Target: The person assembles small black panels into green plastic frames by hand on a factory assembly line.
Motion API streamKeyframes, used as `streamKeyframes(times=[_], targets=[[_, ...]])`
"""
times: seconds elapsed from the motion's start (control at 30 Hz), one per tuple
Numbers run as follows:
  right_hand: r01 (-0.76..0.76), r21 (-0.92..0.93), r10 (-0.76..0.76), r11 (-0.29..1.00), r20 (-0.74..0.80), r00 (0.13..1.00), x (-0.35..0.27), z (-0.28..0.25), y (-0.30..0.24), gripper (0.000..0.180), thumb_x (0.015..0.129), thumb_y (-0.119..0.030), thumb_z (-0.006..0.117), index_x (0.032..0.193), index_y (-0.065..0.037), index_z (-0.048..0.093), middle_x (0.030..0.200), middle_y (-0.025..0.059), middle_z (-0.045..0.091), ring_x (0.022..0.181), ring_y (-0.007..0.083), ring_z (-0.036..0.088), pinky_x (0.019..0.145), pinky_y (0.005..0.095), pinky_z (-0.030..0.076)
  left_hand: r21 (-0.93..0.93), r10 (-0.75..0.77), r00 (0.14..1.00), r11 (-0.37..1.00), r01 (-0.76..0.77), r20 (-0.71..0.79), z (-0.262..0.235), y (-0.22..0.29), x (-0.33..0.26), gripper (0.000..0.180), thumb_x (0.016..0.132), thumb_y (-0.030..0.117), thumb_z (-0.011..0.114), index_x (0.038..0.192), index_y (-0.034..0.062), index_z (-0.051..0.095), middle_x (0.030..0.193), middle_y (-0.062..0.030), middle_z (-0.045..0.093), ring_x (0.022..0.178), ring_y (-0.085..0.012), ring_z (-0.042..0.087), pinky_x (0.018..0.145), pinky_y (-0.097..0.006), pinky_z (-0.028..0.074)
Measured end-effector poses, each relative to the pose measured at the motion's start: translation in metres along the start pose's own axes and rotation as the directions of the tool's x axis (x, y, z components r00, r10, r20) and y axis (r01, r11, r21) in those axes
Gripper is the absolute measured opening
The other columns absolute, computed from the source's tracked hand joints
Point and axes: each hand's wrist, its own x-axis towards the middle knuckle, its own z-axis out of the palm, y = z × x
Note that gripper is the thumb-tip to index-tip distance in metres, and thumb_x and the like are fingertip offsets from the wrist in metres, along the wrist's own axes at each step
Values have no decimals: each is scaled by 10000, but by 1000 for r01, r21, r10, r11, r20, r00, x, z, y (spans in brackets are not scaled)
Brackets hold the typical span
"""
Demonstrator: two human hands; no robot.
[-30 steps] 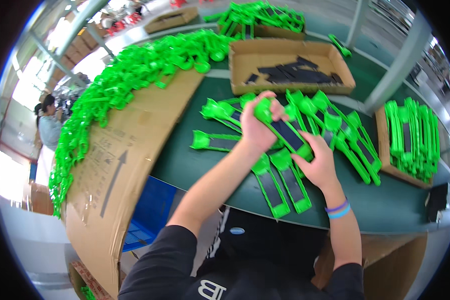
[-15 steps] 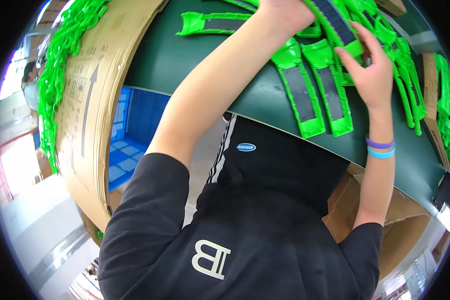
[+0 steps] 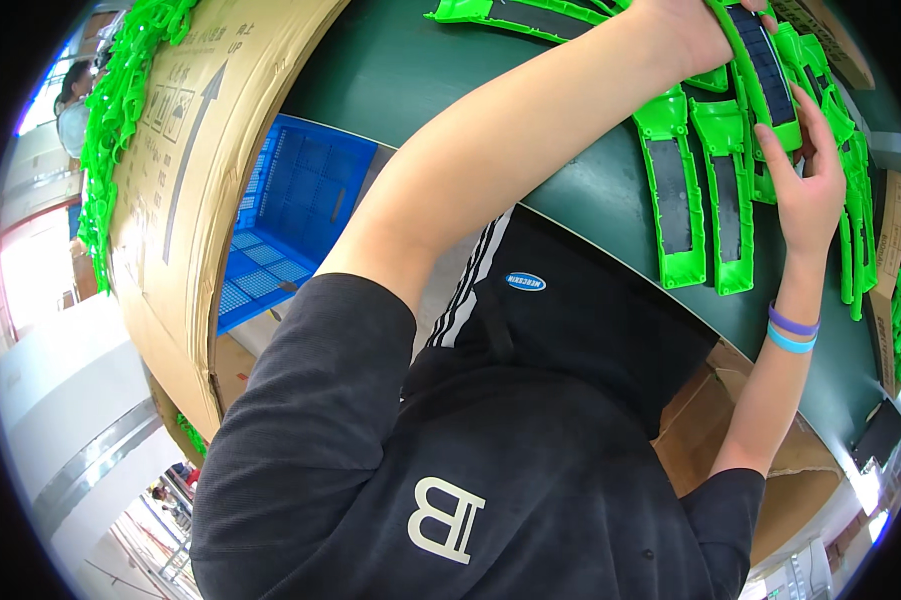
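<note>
Plainly, right thumb (image 3: 776,157) and fingers (image 3: 818,125) flank the green piece (image 3: 763,68).

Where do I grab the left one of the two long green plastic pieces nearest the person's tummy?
Perhaps pinch the left green plastic piece across its lower end, from the near side: that end points there, uncovered; the top flares wider.

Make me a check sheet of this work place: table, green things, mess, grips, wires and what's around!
Surface: green table, pieces on it.
Things: held piece, green with dark strip; two similar pieces side by side nearby, others around.
Clutter: green heap along cardboard; dark object by the table's right end.
Grips: left grip on the held piece, partly out of view; right grip at its lower end.
Cables: nothing seen.
Surroundings: blue crate, brown box, person far left.
</note>
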Motion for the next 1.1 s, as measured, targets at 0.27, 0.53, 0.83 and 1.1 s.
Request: streamKeyframes(times=[0.27,0.53,0.83,1.1], targets=[[9,-57,-9,998,-5,1000,0,-3,-12,501,708,-144,759,1163,-37,579,961,53,627,728,91,486,623,218,401,12,26,1000,1000,-25,-8,-2,-4,-2,260,859,262,422,979,50,511,720,-60,493,638,-181,456,670,-339,403],[-54,-42,56,998,50,997,3,-9,-33,516,671,-95,758,1151,-57,572,924,79,596,738,154,552,644,257,450,54,14,998,998,-11,-57,4,-3,-6,264,842,278,404,944,62,514,712,-40,439,631,-164,404,693,-350,359],[-30,-4,30,1000,54,998,5,-10,-30,522,656,-97,747,1143,-50,564,984,144,596,887,299,577,810,344,454,89,38,995,996,-30,-93,8,-3,-6,226,844,273,410,916,81,503,711,-40,438,630,-165,403,690,-337,357],[102,-46,-98,994,81,992,7,-13,-38,618,623,-53,747,1199,-80,526,1015,137,585,934,319,544,840,376,436,70,49,996,997,-43,-77,9,-3,-7,223,849,268,419,927,70,486,723,-40,431,641,-162,393,686,-325,356]])
